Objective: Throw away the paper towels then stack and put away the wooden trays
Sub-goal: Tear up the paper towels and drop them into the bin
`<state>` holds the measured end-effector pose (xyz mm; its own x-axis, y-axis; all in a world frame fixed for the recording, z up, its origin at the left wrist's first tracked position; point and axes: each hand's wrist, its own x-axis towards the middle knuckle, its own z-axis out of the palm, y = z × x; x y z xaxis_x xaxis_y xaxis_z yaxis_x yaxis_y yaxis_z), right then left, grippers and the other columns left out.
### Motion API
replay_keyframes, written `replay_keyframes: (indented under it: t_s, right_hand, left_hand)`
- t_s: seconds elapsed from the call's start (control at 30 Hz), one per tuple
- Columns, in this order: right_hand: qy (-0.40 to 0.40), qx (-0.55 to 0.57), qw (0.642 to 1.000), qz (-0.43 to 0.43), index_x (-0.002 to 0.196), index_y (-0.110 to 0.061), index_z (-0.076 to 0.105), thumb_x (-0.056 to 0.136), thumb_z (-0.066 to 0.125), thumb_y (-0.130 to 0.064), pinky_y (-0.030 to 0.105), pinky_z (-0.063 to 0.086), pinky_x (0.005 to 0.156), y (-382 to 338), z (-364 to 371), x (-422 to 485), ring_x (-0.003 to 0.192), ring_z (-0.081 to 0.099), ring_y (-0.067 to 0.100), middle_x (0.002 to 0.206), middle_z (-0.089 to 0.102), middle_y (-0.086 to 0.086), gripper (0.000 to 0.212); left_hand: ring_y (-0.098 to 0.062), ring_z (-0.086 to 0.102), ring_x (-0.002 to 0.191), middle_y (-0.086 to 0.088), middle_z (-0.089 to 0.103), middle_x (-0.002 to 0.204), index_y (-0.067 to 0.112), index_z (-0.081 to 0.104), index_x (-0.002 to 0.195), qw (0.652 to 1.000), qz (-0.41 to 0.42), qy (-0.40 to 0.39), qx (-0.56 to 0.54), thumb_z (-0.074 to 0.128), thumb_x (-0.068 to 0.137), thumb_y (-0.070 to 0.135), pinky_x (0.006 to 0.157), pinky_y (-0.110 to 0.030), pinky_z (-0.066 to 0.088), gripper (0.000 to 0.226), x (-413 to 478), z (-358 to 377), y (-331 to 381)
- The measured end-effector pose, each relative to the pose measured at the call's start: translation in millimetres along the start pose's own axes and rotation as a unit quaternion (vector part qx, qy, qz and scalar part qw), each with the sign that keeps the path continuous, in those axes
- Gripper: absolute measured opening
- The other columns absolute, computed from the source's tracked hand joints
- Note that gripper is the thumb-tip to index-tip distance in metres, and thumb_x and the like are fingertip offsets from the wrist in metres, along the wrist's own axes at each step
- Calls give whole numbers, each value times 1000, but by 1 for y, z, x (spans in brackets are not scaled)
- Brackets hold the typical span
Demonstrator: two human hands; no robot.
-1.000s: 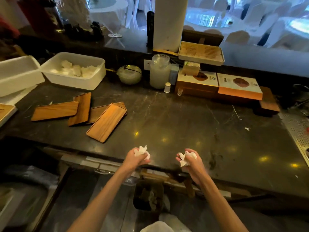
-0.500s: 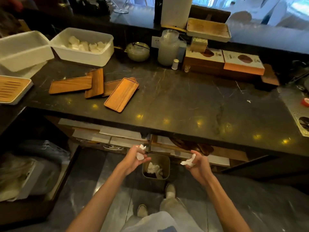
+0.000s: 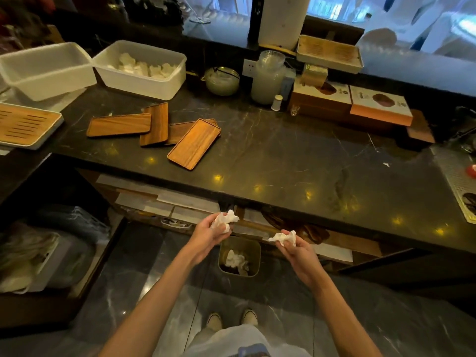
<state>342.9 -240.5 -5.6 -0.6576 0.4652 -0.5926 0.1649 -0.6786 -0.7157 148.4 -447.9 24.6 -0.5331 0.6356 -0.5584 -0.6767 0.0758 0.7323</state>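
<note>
My left hand point(image 3: 206, 234) grips a crumpled white paper towel point(image 3: 224, 219) just below the counter's front edge. My right hand point(image 3: 296, 249) holds a second crumpled paper towel point(image 3: 282, 237). Both hover above a small square waste bin point(image 3: 253, 247) on the floor, which has white paper inside. Several flat wooden trays lie loosely overlapped on the left of the dark counter: the nearest tray point(image 3: 193, 143), a long tray point(image 3: 119, 124) at the left, and an upright-lying tray point(image 3: 154, 124) between them.
Two white plastic tubs point(image 3: 140, 81) point(image 3: 46, 73) stand at the back left, one with white pieces. A slatted tray point(image 3: 25, 126) sits at the far left. Jar point(image 3: 268, 78), teapot point(image 3: 222, 81) and boxes point(image 3: 350, 101) line the back. Open shelves lie under the counter point(image 3: 296, 163).
Both hands have dropped from the counter's edge to below it, over the bin, still holding the towels. The view has tilted down toward the floor.
</note>
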Motion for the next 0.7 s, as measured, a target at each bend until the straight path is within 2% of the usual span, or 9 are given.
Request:
replay_keyframes:
  t_s: [0.1,0.2,0.3,0.37,0.53,0.6,0.7]
  right_hand:
    - [3,4,1000,26,124,-8,62,97,50,-2,31,58,85,2,2,6,112,67,23,130,60,13,30]
    - [3,-3,999,37,119,-11,67,94,53,0,30,59,81,3,1,13,110,68,24,126,64,12,30]
    - [12,-92,995,46,125,-11,63,93,56,-1,35,58,88,12,5,19,111,67,24,126,64,12,34]
    - [45,-162,985,45,130,-9,58,92,60,-3,40,55,95,24,6,25,111,66,25,124,64,14,39]
    - [106,-243,962,69,126,-7,61,89,66,-11,32,56,85,77,-7,63,103,67,26,114,69,15,37]
    - [124,-240,959,86,126,-6,62,89,67,-11,31,55,83,105,-21,90,104,67,27,114,69,15,37]
    - [143,-158,968,131,128,-6,61,90,63,-6,32,56,88,155,-47,131,108,67,27,117,69,16,38]
  left_hand:
    - [-27,63,114,-14,58,129,7,50,134,998,13,54,4,56,92,-2,93,-38,56,43,-8,-3,-1]
    - [-29,63,113,-16,59,126,4,52,131,995,4,99,0,58,90,-4,85,-34,60,42,-5,-9,-5]
    - [-33,64,110,-21,63,122,-3,55,127,991,-25,125,26,62,87,-5,79,-32,61,41,3,-10,-19]
    - [-31,67,101,-19,66,114,-4,58,124,987,-51,143,49,65,85,-5,73,-27,62,40,15,-10,-37]
    - [-22,67,84,-15,65,101,-5,61,116,975,-90,175,104,72,81,-1,65,-24,61,36,70,-30,-108]
    - [-21,65,85,-14,60,103,-1,58,110,969,-87,179,144,69,85,2,65,-28,62,28,97,-43,-140]
    - [-26,61,88,-10,53,98,8,47,104,959,-90,186,193,56,91,-2,69,-42,58,18,136,-64,-189]
